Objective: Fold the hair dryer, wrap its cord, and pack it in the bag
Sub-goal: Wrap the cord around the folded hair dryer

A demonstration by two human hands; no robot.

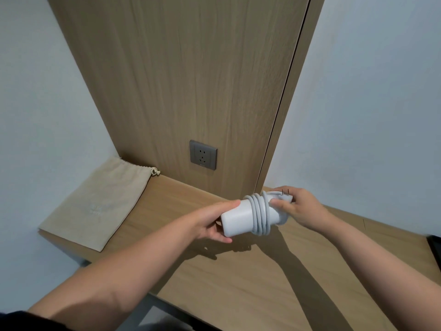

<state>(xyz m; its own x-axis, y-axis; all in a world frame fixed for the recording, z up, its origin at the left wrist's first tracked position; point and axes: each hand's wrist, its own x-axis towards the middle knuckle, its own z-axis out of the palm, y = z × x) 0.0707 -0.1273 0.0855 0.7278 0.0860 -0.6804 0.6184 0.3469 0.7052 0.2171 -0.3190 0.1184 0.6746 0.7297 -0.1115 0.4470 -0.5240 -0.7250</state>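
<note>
Above the wooden desk (238,287) the left hand (212,224) grips the white hair dryer (237,219) by its end, its cord (261,217) already coiled round it, while the right hand (299,209) pinches the plug (285,196). Packing remains: the drawstring bag (95,201) lies flat, well left.

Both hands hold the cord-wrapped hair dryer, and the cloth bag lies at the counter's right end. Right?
No: the head view shows the drawstring bag at the left end of the counter. The left hand and right hand do hold the cord-wrapped hair dryer.
</note>
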